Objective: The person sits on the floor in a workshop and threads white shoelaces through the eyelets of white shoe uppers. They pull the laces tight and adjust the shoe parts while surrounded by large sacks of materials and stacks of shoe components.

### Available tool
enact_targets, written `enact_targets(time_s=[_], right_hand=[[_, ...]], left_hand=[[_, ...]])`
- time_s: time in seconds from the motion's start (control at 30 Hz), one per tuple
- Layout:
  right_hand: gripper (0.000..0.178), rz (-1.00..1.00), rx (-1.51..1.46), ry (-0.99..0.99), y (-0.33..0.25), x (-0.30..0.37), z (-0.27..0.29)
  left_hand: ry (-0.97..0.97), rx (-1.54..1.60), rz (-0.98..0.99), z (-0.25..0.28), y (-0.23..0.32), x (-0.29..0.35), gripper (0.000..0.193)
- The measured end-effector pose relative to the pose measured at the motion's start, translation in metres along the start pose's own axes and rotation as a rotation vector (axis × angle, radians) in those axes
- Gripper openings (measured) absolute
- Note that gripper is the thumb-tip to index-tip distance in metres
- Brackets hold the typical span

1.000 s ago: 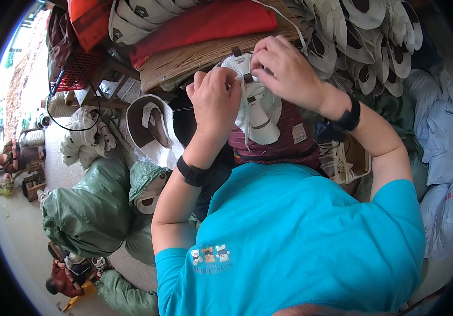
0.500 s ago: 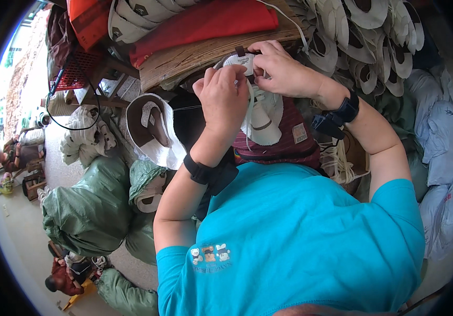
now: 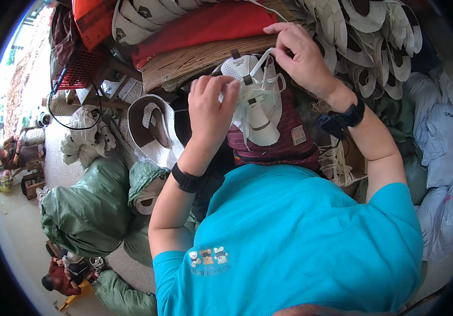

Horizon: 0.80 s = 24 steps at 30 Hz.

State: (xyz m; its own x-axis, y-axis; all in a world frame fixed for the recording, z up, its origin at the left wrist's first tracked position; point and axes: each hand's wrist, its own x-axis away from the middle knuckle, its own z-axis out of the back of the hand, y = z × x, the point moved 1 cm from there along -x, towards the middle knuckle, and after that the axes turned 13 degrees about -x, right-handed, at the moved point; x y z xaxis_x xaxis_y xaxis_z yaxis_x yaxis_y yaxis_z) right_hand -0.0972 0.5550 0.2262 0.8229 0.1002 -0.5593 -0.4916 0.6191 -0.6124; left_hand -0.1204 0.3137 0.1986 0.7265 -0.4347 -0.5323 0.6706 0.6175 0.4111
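Observation:
A white shoe upper [image 3: 262,118] with a dark-trimmed tongue rests on the maroon striped cloth [image 3: 268,149] over my lap, its toe against the wooden bench's edge. My right hand [image 3: 303,58] pinches a flat white shoelace [image 3: 259,64] and holds it taut, up and away from the upper. Left of the upper, my left hand [image 3: 208,108] is closed, thumb against the curled fingers. What sits in that pinch, if anything, is hidden. A thin white thread runs from behind this hand toward a second white shoe upper [image 3: 172,138] with a brown lining.
A red cloth [image 3: 200,34] and a row of white uppers lie on the wooden bench [image 3: 184,60]. More uppers [image 3: 361,47] hang at the right. Loose laces [image 3: 337,163] spill near my right side. Green sacks [image 3: 89,205] and white sacks [image 3: 447,147] flank me. Other people [image 3: 62,278] sit at far left.
My right hand has moved up and right, drawing the shoelace out from the upper. My left hand has shifted slightly left and down, so more of the upper shows between the hands.

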Motion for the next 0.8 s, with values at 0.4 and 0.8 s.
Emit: enact_targets(time_s=[0.4, 0.8], right_hand=[[0.005, -0.181, 0.506, 0.193, 0.07, 0.037, 0.091], [0.02, -0.147, 0.38, 0.015, 0.023, 0.03, 0.055]], left_hand=[[0.075, -0.496, -0.067, 0.049, -0.052, -0.009, 0.009], [0.093, 0.017, 0.214, 0.043, -0.046, 0.02, 0.009]])
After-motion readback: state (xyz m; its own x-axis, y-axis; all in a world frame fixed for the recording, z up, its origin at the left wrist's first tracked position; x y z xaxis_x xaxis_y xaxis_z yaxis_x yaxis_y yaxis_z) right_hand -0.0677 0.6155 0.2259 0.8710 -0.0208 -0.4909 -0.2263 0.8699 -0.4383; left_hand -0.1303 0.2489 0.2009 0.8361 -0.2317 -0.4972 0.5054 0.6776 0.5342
